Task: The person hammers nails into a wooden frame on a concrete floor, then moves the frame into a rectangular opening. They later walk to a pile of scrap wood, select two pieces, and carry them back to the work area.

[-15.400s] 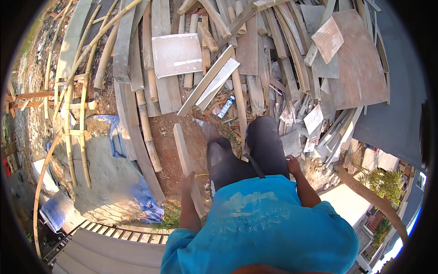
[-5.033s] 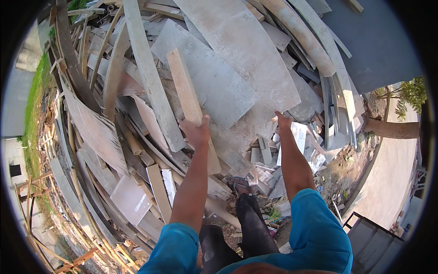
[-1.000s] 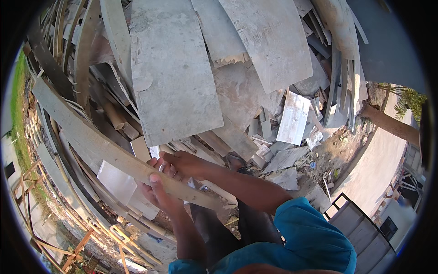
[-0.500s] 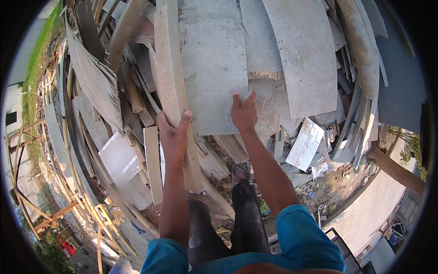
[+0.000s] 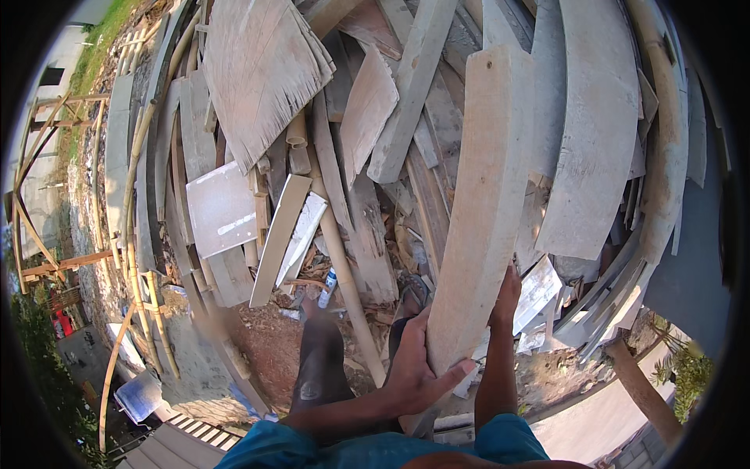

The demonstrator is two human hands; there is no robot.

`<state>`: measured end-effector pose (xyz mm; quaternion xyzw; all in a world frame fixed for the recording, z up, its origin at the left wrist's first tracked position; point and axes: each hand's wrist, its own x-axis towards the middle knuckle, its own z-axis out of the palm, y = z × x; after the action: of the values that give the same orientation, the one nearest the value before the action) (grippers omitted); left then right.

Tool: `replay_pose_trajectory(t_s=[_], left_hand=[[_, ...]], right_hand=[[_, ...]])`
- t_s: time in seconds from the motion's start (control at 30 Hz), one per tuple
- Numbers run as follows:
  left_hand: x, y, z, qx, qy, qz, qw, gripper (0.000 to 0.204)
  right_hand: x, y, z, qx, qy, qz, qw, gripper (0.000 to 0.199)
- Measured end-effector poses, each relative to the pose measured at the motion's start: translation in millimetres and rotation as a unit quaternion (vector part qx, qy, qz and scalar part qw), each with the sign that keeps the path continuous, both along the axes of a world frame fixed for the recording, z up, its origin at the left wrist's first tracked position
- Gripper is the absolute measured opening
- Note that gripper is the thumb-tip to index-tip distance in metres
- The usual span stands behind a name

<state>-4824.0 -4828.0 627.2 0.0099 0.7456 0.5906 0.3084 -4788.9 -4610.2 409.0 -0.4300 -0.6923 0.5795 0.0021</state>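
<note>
A long pale wooden plank slants up and away from my body, its near end close to my waist. My left hand is wrapped round the near end, with the thumb over the top face and the fingers at the left edge. Along the right edge, farther up, my right hand presses against the plank with its fingertips partly hidden behind it. Other boards lie beneath and around it, among them a squared timber and a curved-looking grey sheet.
A splintered plywood sheet sticks up at the far left. Bamboo poles, a white panel and a narrow board lie in the heap. Near my legs are a blue-and-white can and bare soil.
My right hand has left the wide grey sheet and is now at the plank's right edge. The plank has shifted right across the view, and my left hand has come to its near end.
</note>
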Motion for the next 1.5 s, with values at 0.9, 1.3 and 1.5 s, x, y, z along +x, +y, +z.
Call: replay_pose_trajectory(t_s=[0.9, 1.3, 1.5], left_hand=[[66.6, -121.6, -121.3, -0.029, -0.009, 0.189, 0.982, 0.073], [29.7, -62.0, -135.3, 0.002, -0.020, 0.183, 0.983, 0.055], [-93.8, 43.4, -190.4, 0.103, 0.119, 0.127, 0.979, 0.059]], right_hand=[[-225.8, 82.1, -97.3, -0.302, 0.018, -0.386, 0.871, 0.058], [-218.4, 49.7, -72.5, -0.278, 0.164, -0.342, 0.883, 0.033], [-222.6, 68.1, -97.3, -0.312, 0.140, -0.366, 0.865, 0.046]])
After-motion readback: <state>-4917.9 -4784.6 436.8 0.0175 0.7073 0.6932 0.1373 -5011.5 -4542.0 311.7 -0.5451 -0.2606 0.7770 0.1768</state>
